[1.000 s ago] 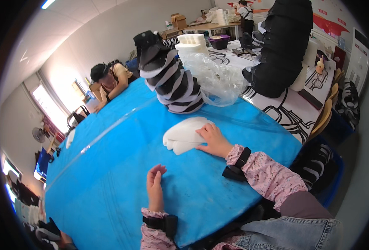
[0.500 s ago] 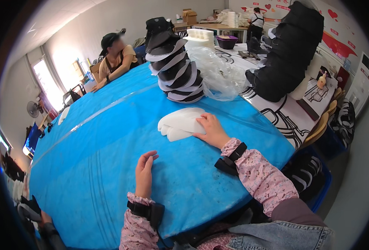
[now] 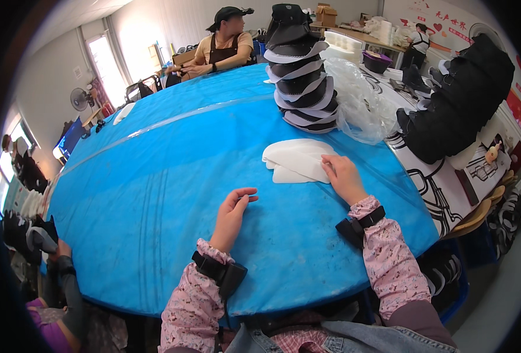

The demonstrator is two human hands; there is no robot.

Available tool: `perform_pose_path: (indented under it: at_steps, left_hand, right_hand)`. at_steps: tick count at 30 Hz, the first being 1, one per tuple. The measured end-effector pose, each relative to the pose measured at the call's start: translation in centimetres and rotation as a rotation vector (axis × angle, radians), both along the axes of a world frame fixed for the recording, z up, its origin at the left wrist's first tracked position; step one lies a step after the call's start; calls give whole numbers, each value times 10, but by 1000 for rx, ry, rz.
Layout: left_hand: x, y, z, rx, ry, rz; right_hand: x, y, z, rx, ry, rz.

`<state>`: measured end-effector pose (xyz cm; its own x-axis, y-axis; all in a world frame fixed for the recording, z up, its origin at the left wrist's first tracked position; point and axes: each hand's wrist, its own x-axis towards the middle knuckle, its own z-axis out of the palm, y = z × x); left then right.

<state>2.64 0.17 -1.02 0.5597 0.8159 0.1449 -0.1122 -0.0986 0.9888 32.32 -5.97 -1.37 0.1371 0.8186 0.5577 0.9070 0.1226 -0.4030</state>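
Several thin white curved sheets [image 3: 296,160] lie in an overlapping pile on the blue-covered table [image 3: 172,194]. My right hand [image 3: 344,176] is at their right edge, its thumb and fingers pinching the rim of a sheet. To the left and nearer to me, my left hand [image 3: 232,217] hovers over the blue cover. It holds nothing; its fingers point right, slightly curled, with the thumb apart. Just behind the sheets rises a tall stack of black and white cap-like pieces [image 3: 304,88]. How many sheets my right fingers grip is hidden.
Clear plastic wrap [image 3: 363,112] lies beside the stack. A long black stack [image 3: 460,106] leans at the right. Another person [image 3: 225,50] sits across the table. At the lower left, a co-worker's hand [image 3: 64,248] touches a black and grey piece [image 3: 40,240].
The view has swung left, so the table scene sits further right. The sheets are fanned differently under my right hand. My left hand's fingers now point more to the right. The person opposite has turned.
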Motion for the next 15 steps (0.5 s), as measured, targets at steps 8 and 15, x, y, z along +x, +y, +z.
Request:
perform_pose_path:
  at_steps: [8,15]
  left_hand:
    - [1,-2,3,3,-2,-16]
    - [0,5,-3,10,-50,-24]
  right_hand:
    - [-5,-2,1,60,-189,-34]
    - [-9,0,1,72,-97,-45]
